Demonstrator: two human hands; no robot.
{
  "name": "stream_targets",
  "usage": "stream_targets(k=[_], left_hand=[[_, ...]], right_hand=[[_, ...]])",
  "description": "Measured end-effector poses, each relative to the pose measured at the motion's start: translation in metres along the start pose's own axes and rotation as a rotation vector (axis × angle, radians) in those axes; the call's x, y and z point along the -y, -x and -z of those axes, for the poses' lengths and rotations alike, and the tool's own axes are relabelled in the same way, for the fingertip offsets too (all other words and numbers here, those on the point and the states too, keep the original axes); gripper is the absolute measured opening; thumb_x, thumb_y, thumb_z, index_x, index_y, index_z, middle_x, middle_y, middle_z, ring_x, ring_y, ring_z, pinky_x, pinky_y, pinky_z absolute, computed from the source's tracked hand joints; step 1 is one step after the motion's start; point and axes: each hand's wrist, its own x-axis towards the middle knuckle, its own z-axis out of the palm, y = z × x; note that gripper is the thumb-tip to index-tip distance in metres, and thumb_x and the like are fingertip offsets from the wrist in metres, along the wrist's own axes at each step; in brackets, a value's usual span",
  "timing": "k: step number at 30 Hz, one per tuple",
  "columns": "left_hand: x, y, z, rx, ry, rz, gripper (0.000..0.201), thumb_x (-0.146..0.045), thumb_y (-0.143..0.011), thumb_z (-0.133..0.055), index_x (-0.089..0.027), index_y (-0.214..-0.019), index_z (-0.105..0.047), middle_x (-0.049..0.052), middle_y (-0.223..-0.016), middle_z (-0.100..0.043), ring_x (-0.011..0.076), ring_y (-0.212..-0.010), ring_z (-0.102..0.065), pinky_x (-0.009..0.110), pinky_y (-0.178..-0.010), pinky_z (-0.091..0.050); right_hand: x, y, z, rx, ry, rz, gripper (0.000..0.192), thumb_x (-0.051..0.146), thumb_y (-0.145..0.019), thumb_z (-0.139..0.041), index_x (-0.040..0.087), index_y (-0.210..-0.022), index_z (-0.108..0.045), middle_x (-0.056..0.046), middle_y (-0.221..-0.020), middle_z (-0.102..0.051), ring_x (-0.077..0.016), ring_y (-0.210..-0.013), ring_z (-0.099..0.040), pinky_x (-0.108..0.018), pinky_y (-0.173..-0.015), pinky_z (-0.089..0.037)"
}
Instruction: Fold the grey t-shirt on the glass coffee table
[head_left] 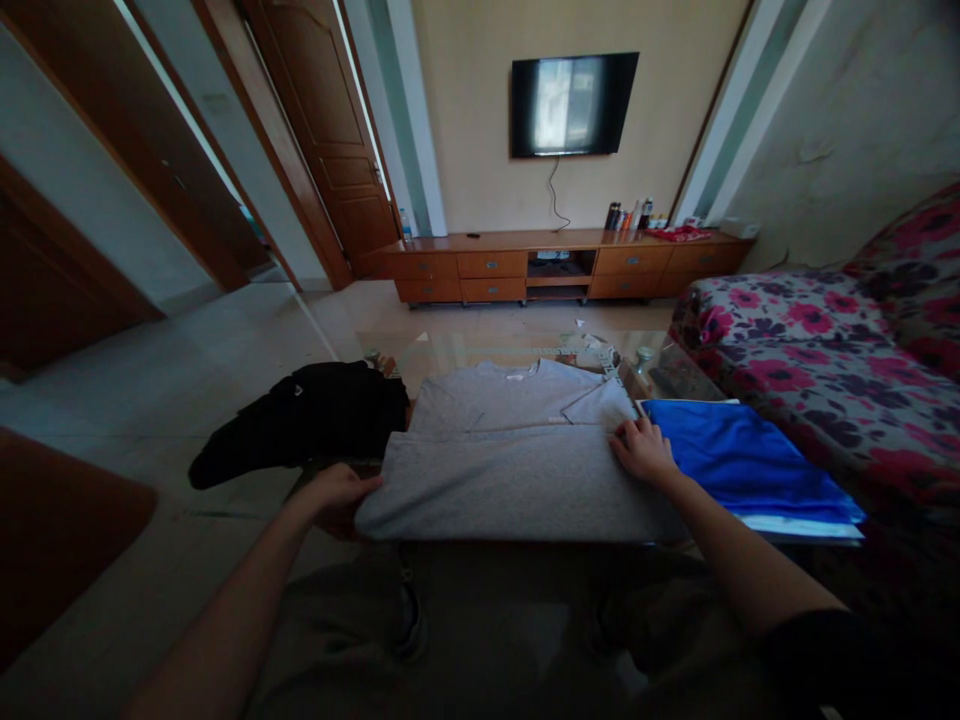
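A grey T-shirt (517,480) lies spread over the glass table in front of me, its neckline toward the far side and its lower part folded up over the body. At the left edge of the fold, my left hand (341,492) is closed on the fabric, thumb on top and the other fingers mostly hidden. My right hand (645,450) has its bent fingers on the shirt's right edge, gripping the cloth near the fold line. Left of the shirt lies a black garment (322,415), partly hanging past the table. To the right rests a folded blue garment (739,455) on lighter cloth.
The glass table (480,348) shows beyond the shirt. A floral sofa (810,350) stands close on the right. Across the room are a low wooden cabinet (491,265) with bottles on it and a wall television (574,105). A brown furniture edge (67,530) is at left.
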Motion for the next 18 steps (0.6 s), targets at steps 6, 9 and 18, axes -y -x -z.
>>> stream_targets(k=[6, 9, 18], left_hand=[[-0.059, -0.031, -0.023, -0.489, -0.346, -0.497, 0.040, -0.041, -0.093, -0.047, -0.016, -0.118, -0.065, 0.015, -0.122, -0.063, 0.0277, -0.112, -0.058, 0.038, -0.098, -0.043], [-0.075, -0.050, -0.037, -0.418, -0.447, -0.543, 0.044, -0.040, -0.095, -0.046, -0.017, -0.129, -0.060, 0.016, -0.132, -0.058, 0.0294, -0.118, -0.054, 0.040, -0.101, -0.040], [-0.082, -0.082, -0.037, -0.308, -0.471, -0.564, 0.038, -0.053, -0.093, -0.051, -0.019, -0.105, -0.065, 0.013, -0.111, -0.065, 0.0275, -0.105, -0.058, 0.038, -0.092, -0.043]], right_hand=[[-0.005, -0.009, 0.005, -0.071, 0.043, 0.035, 0.042, 0.039, -0.102, -0.035, 0.026, -0.136, -0.056, -0.013, -0.143, -0.051, -0.0346, -0.134, -0.038, -0.052, -0.100, -0.038], [-0.008, -0.012, 0.008, -0.050, 0.083, 0.018, 0.042, 0.038, -0.101, -0.037, 0.025, -0.135, -0.057, -0.014, -0.137, -0.054, -0.0336, -0.130, -0.042, -0.051, -0.100, -0.037], [-0.002, -0.018, 0.016, -0.094, 0.155, 0.168, 0.031, 0.039, -0.097, -0.044, 0.018, -0.108, -0.064, -0.015, -0.117, -0.061, -0.0305, -0.116, -0.048, -0.047, -0.101, -0.032]])
